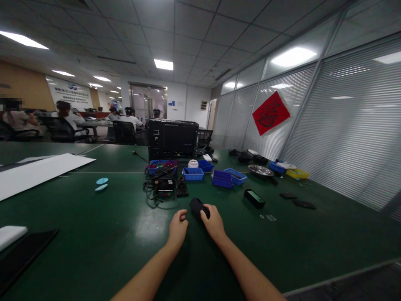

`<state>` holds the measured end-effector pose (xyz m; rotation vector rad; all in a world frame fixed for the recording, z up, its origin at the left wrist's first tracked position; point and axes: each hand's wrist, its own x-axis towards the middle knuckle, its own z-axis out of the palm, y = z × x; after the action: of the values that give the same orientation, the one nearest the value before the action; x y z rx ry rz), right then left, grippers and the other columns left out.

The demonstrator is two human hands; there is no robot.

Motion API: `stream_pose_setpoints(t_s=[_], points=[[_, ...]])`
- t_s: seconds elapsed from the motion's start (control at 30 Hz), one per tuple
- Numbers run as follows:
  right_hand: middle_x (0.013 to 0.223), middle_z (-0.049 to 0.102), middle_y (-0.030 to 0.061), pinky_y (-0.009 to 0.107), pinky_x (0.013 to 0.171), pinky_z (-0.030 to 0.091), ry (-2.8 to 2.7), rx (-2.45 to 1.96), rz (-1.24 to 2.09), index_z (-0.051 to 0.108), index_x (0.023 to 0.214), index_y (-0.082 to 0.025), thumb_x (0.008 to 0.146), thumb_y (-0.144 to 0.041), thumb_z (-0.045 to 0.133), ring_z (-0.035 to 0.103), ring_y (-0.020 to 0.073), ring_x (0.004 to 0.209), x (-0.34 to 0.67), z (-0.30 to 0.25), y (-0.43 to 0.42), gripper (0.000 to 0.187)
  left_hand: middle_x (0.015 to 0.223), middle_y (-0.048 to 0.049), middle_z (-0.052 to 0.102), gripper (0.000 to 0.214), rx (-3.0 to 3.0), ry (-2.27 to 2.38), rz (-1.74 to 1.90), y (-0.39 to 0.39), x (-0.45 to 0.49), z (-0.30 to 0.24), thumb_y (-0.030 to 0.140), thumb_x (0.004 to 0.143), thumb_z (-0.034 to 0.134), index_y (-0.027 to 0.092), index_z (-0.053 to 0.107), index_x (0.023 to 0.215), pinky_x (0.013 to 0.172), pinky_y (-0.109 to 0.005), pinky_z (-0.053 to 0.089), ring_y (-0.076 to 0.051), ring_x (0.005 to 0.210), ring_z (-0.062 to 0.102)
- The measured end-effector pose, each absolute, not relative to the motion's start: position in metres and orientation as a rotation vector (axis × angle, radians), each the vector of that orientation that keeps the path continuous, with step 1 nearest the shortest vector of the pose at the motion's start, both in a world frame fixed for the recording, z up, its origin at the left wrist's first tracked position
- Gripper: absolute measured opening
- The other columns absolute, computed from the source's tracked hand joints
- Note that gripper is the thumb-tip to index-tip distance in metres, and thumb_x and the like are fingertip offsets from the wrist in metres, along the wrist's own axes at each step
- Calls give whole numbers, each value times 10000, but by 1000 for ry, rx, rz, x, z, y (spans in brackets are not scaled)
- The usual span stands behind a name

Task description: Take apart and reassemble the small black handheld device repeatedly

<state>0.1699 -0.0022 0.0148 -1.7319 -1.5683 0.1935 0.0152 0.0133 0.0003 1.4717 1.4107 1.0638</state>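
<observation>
My right hand (214, 221) grips the near right end of a small black box-shaped object (196, 205), with thumb and fingers on either side. The object lies at a slant low over the green table (125, 234); whether it rests on the surface I cannot tell. Just left of it is my left hand (178, 228), its fingers loosely curled and apart, holding nothing and not touching the object. Farther right, a black open-topped box with a green inside (255, 198) lies on the table.
Beyond my hands lie a black device tangled in cables (164, 184), blue trays (193, 174), a white ball (193, 163) and a black computer case (172, 138). A metal dish (260, 170) and a yellow tray (297, 174) are at right. White sheets (46, 169) lie left. Several people sit behind.
</observation>
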Motion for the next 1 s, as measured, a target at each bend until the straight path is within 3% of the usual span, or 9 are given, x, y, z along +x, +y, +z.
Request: stream_pose_setpoints(t_s=[0.17, 0.3, 0.57, 0.73, 1.0], points=[[1027, 560, 83, 273, 771, 393, -1552, -1933, 191, 587, 1016, -186, 833, -416, 324, 523, 195, 948, 182, 17, 1, 395, 1013, -53, 604, 385, 1421, 1389, 1110, 12, 15, 2, 64, 637, 439, 152, 564, 991, 833, -235, 413, -141, 936, 553], [1110, 544, 101, 299, 834, 369, -1527, -1980, 133, 534, 1136, -170, 835, -452, 306, 484, 221, 1027, 188, 20, 0, 471, 1005, -43, 604, 369, 1409, 1387, 1101, 12, 14, 2, 68, 643, 451, 170, 569, 977, 812, -226, 421, -140, 943, 555], [1169, 506, 92, 304, 873, 343, -1691, -1980, -37, 379, 1279, -178, 730, -448, 502, 452, 235, 1046, 172, 20, -5, 624, 993, -56, 608, 354, 1435, 1377, 1094, 11, 14, 4, 69, 649, 449, 153, 567, 971, 818, -250, 421, -151, 944, 555], [1145, 519, 94, 281, 825, 379, -1650, -2037, 46, 387, 1262, -175, 747, -360, 474, 473, 216, 1036, 170, 18, -2, 554, 985, -55, 610, 358, 1425, 1366, 1090, 12, 13, 2, 69, 643, 451, 160, 568, 969, 807, -258, 430, -156, 939, 556], [1078, 591, 69, 268, 713, 413, -1381, -2156, 365, 480, 1163, -208, 797, -464, 360, 563, 196, 930, 206, 30, 5, 462, 958, -56, 619, 350, 1428, 1357, 1095, 13, 12, 0, 104, 643, 462, 163, 575, 970, 790, -261, 435, -164, 934, 565]])
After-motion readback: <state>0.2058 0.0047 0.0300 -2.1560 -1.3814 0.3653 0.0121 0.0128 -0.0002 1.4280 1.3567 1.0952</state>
